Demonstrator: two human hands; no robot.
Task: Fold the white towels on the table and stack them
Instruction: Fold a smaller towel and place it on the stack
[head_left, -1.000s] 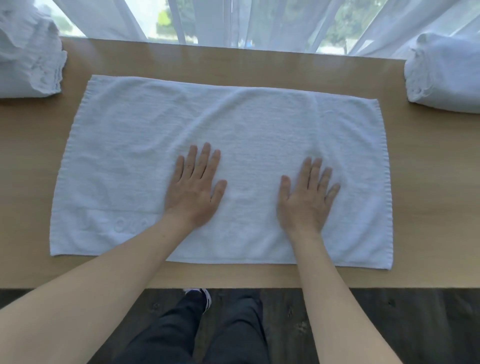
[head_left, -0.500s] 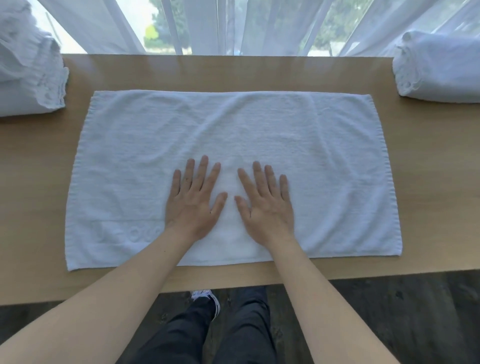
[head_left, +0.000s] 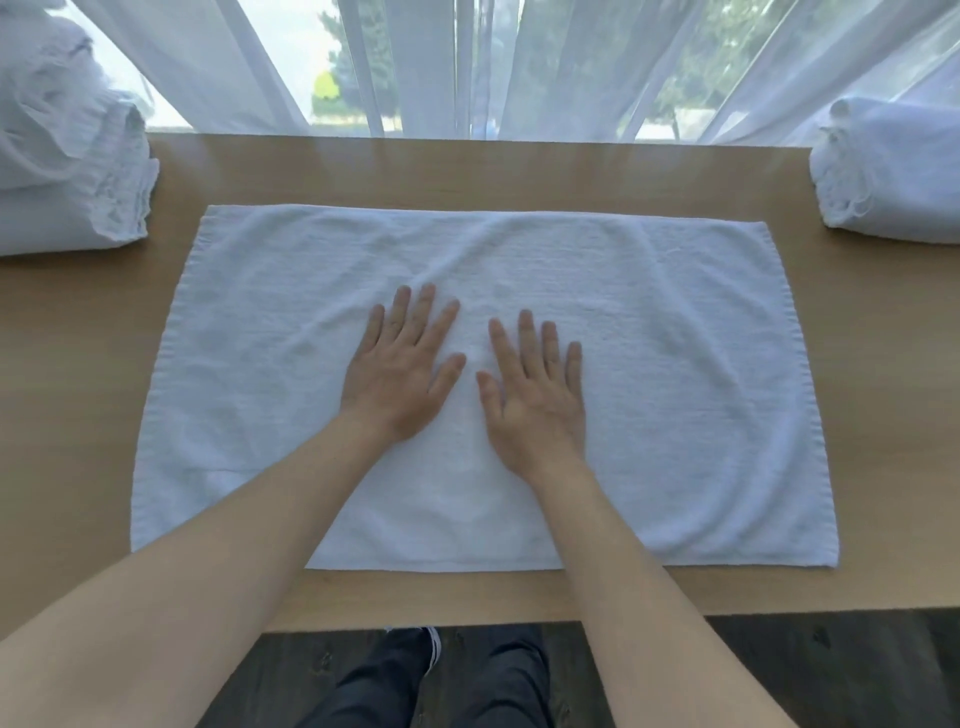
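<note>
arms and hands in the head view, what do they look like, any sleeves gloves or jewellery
Both forearms are bare to the frame's edge, with no sleeves in view. The left hand and right hand wear no gloves, and no watch or bracelet shows at the wrists. The fingers have short, unpainted nails.

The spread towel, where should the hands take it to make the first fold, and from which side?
Probably the two near corners. The spread towel lies flat, long side across the table, so the left hand and right hand, now flat at its middle, could pinch them and lift toward the window.
</note>
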